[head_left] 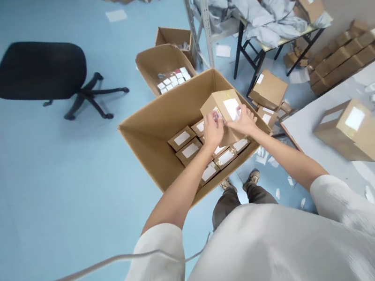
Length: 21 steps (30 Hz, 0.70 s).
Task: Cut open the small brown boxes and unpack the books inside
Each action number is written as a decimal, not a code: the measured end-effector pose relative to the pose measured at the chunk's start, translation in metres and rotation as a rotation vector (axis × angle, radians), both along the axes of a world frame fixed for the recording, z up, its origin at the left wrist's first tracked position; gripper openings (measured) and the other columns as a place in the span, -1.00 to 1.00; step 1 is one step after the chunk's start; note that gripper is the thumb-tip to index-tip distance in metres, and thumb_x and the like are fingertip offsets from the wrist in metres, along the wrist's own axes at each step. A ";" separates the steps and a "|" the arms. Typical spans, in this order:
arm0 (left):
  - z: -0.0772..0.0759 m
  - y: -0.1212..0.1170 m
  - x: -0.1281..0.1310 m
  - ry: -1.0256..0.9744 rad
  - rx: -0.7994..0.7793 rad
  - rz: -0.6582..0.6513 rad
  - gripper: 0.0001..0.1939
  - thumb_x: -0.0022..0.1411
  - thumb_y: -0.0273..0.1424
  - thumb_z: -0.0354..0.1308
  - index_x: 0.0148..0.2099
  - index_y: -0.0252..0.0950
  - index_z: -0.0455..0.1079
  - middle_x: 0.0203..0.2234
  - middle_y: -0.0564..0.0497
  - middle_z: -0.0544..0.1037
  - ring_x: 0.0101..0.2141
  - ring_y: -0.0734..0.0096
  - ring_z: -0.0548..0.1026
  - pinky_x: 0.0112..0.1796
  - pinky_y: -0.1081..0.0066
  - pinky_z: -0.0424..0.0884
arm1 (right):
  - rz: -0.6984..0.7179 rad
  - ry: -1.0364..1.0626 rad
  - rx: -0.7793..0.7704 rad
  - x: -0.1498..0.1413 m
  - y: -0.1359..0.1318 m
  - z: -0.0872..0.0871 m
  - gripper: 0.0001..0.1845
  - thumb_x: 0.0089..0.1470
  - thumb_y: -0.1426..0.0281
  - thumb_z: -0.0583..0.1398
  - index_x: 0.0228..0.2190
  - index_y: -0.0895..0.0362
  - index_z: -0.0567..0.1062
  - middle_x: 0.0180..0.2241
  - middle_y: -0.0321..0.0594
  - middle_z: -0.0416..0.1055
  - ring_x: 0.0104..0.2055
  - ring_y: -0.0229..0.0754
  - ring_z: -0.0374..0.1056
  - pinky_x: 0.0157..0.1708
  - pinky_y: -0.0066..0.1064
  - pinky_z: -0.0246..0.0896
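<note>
The left hand point(213, 131) and right hand point(244, 123) are clamping a labelled cardboard carton point(216, 101) between them, holding it tilted at the mouth of a large open-topped corrugated box point(171, 109). Flat rectangular packages point(189, 149) with white labels are covering the box floor; carton and hands are obscuring several. Beyond, a smaller open box point(154, 65) is containing white cartons point(174, 81). Farther right, a table point(299, 34) is supporting crumpled grey mailer bags point(254, 9).
</note>
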<state>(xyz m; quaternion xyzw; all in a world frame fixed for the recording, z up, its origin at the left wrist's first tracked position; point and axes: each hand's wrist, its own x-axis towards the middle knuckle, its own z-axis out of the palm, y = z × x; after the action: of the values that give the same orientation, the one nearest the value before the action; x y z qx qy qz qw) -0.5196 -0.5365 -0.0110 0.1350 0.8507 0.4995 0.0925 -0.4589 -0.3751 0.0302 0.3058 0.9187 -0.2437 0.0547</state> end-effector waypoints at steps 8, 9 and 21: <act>0.068 0.142 0.038 0.108 0.150 -0.222 -0.56 0.59 -0.27 0.19 0.41 -0.19 0.38 0.28 -0.19 0.51 0.25 0.06 0.57 0.34 0.09 0.46 | -0.155 0.141 0.140 0.081 0.130 0.061 -0.10 0.17 -0.15 0.33 0.34 -0.05 0.20 0.32 0.10 0.31 0.36 0.39 0.21 0.31 0.17 0.15; 0.070 0.163 0.047 0.105 0.162 -0.266 -0.55 0.58 -0.27 0.18 0.42 -0.19 0.39 0.29 -0.19 0.52 0.24 0.07 0.58 0.34 0.10 0.46 | -0.197 0.146 0.148 0.095 0.148 0.061 -0.11 0.18 -0.14 0.33 0.34 -0.05 0.20 0.32 0.10 0.30 0.36 0.39 0.20 0.31 0.16 0.15; 0.007 0.302 0.186 -0.149 -0.065 -0.796 -0.46 0.61 -0.25 0.03 0.49 -0.29 0.42 0.34 -0.22 0.62 0.31 -0.02 0.59 0.39 0.01 0.44 | -0.653 0.057 0.126 0.231 0.245 -0.011 -0.22 0.22 -0.06 0.30 0.30 0.07 0.33 0.38 0.27 0.25 0.37 0.42 0.16 0.32 0.28 0.11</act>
<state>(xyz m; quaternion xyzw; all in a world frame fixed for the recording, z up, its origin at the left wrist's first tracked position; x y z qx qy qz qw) -0.3331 -0.2345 -0.0042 0.4142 0.7382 0.4062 0.3442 -0.2276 -0.1300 0.0193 0.5798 0.7868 -0.1995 -0.0709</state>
